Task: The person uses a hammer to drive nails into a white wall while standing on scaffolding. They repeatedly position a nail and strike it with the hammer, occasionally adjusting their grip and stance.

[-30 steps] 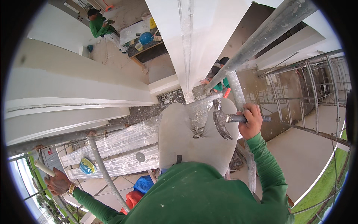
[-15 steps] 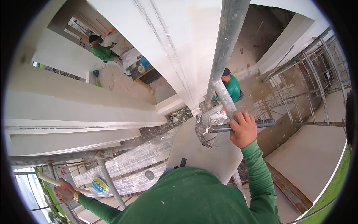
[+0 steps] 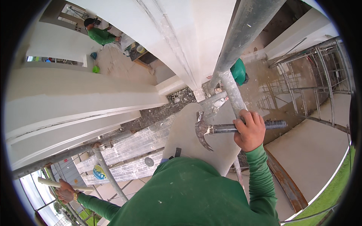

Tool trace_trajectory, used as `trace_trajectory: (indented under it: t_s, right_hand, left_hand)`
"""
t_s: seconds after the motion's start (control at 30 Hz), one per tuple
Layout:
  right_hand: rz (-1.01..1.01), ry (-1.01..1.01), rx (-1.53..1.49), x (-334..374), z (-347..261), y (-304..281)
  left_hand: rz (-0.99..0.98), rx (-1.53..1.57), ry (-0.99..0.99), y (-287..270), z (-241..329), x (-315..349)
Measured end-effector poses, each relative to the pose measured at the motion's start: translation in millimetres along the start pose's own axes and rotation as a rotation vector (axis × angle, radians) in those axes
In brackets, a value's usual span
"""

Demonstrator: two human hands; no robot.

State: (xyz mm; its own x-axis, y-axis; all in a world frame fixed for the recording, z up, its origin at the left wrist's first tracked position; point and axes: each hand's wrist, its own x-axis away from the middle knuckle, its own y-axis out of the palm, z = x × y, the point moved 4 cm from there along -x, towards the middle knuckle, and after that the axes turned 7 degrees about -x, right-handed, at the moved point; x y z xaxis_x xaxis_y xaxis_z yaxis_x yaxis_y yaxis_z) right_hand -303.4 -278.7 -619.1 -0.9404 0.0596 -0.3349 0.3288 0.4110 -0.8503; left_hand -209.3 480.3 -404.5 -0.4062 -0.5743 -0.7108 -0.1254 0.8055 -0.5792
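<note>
My right hand [image 3: 249,130] is wrapped round the black handle of a claw hammer [image 3: 223,129]. The hammer's worn metal head points left, over my light-coloured trousers. Those knuckles sit against the lower part of a grey scaffold pole [image 3: 233,90]; I cannot tell whether the fingers also grip it. Out at the far left, my left hand [image 3: 65,191] closes on a pale cream stick [image 3: 48,182], beside an upright scaffold pole. What the stick is made of does not show.
Splattered planks [image 3: 128,165] lie below, with a grey disc [image 3: 149,162] and a blue-yellow bag [image 3: 98,172] on them. A horizontal scaffold tube [image 3: 71,153] runs at left. Two people in green, one person [image 3: 101,36] at upper left, another person [image 3: 238,71] behind the pole, are lower down. More scaffolding [image 3: 320,75] stands right.
The view has shifted, and the thick pole's top now leans further right. The hammer has moved slightly right with my right hand. Both hands keep their hold.
</note>
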Motion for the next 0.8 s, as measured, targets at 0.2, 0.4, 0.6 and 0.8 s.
trace_trajectory:
  t_s: [0.2, 0.4, 0.6, 0.8]
  right_hand:
    - [-0.011, 0.026, 0.011, -3, -2, 2]
    - [0.011, 0.024, 0.011, -1, -3, 4]
    - [0.023, -0.011, 0.023, -1, -6, 5]
    - [0.038, 0.008, 0.011, -1, -4, 5]
  left_hand:
    - [0.106, -0.025, 0.01, 12, -1, -4]
    - [0.108, -0.062, 0.026, 23, 1, -9]
    - [0.02, -0.084, 0.02, 1, 5, 2]
    - [0.038, -0.071, 0.028, 0, 6, 2]
